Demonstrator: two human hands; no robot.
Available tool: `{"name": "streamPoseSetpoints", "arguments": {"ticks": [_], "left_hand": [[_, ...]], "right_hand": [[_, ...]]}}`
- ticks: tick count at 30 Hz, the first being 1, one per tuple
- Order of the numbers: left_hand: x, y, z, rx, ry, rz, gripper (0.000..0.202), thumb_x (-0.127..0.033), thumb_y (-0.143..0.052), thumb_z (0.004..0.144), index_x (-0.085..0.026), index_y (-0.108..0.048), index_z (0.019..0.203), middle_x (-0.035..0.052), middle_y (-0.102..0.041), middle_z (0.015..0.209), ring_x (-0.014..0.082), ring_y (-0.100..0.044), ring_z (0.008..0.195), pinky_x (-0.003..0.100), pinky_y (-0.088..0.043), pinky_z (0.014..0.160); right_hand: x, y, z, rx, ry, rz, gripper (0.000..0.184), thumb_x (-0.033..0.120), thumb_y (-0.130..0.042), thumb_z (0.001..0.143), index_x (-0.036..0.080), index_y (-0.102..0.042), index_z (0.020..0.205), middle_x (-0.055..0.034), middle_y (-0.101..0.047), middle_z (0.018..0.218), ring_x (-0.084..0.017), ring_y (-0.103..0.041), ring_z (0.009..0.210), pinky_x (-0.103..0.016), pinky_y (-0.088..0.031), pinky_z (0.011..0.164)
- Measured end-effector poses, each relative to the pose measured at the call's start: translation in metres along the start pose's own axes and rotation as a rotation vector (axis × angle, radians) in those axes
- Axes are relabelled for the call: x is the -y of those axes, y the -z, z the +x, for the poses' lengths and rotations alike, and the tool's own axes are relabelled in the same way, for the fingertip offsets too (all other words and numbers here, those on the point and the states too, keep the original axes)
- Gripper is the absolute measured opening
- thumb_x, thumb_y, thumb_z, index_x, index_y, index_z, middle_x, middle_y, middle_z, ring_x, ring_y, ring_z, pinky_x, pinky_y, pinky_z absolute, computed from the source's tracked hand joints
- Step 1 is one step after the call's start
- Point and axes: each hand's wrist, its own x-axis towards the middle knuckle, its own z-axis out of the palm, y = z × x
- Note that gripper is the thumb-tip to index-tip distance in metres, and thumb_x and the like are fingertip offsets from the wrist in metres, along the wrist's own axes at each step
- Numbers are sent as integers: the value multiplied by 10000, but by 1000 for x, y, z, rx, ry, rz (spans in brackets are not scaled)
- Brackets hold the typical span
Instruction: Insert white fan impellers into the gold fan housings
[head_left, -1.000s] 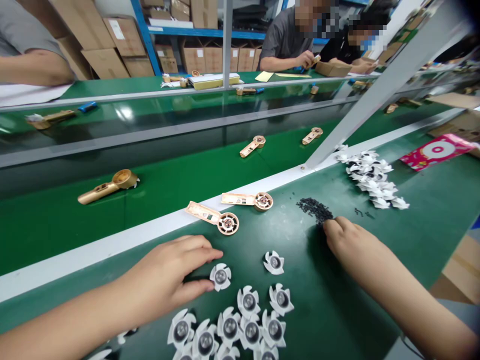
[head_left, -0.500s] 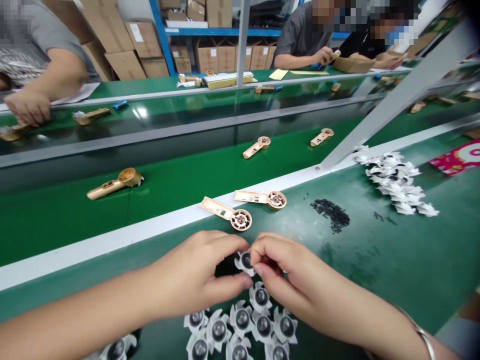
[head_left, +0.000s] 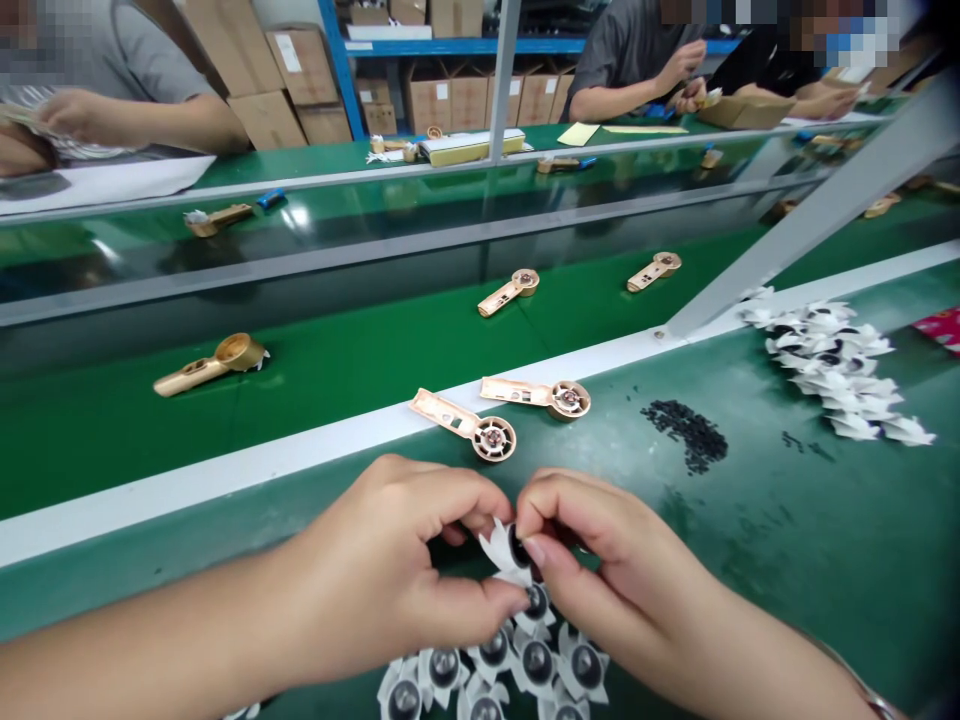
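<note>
Our left hand (head_left: 401, 550) holds a white impeller (head_left: 502, 555) left of black pieces (head_left: 686, 432); our right hand (head_left: 604, 548), pinched narrow, touches it.

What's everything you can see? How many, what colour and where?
Bladed, plastic-looking fan wheel: one, white with dark centre, held in the middle
Loose fan wheels: at least eight, white, bottom
Heaped fan wheels: many, white, right
Tiny pieces: many, black, left of that heap
Round-headed casings: at least four, tan, by the white rail and on the green belt
Hollow-headed casing: one, gold, belt's left
Cardboard boxes: several, brown, back
Printed packet: one, pink, right edge
Co-workers: three, grey or black tops, back
Flat workbench: one, green, underneath
Left hand: one, fingers on the held wheel
Right hand: one, fingers at that wheel's centre
</note>
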Motion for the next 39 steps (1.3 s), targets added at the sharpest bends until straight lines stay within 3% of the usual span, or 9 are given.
{"name": "streamPoseSetpoints", "arguments": {"ticks": [10,16,22,24,26,28,30,33,39], "left_hand": [[9,-5,5,-16,181,-291,188,-286,-782,749,-177,-686,868,-48,-612,621,66,-513,479,152,-434,428],[-3,1,25,-285,-237,-100,364,-275,-922,635,-215,-767,959,-7,-634,781,117,-596,709,225,-528,644],[2,23,72,-77,-432,99,758,-574,-799,724,-293,-581,1394,68,-531,1224,202,-571,1053,311,-523,931],[21,42,105,-109,-339,321,984,-699,-669,776,-262,-289,1573,114,-428,1465,292,-454,1307,402,-398,1125],[47,60,143,-209,37,596,881,-661,-475,923,-182,-172,1597,156,-311,1586,330,-302,1451,467,-282,1198],[73,72,174,-196,219,658,784,-563,-519,948,-66,-328,1523,261,-347,1544,413,-328,1431,583,-324,1142],[90,78,191,-143,268,690,550,-437,-595,950,-109,-512,1384,205,-493,1443,359,-488,1320,573,-429,1065],[89,75,186,-114,261,732,333,-363,-609,957,-155,-607,1217,100,-639,1223,247,-633,1085,483,-528,943],[29,43,109,-52,230,627,348,-536,-655,861,-224,-552,976,-23,-685,774,181,-662,676,252,-455,555]], "right_hand": [[-16,6,-2,-78,270,69,259,76,-603,890,227,-690,1081,-34,-654,869,-140,-611,740,-259,-504,641],[-26,-1,5,-169,-67,934,370,281,-879,723,351,-699,1039,14,-699,945,-134,-679,768,-241,-562,647],[-29,13,1,-114,-170,1129,484,332,-914,663,329,-669,1081,18,-745,884,-150,-712,684,-294,-580,671],[-29,20,1,-173,-150,1084,434,314,-900,684,306,-683,1060,8,-742,843,-148,-700,659,-288,-569,651],[-31,23,2,-246,-145,1023,409,301,-891,697,280,-691,1053,11,-716,764,-133,-666,630,-260,-543,615],[-33,23,4,-312,-176,972,401,292,-886,706,267,-692,1056,17,-692,731,-115,-635,625,-230,-516,590],[-36,22,5,-352,-235,927,416,285,-885,710,265,-687,1075,18,-681,733,-104,-615,625,-212,-496,573],[-36,22,5,-362,-263,879,434,290,-883,711,255,-677,1091,12,-678,729,-103,-605,622,-203,-487,552],[-23,23,4,-427,-232,823,372,207,-852,711,247,-614,994,21,-717,712,-111,-674,639,-181,-531,566]]}}
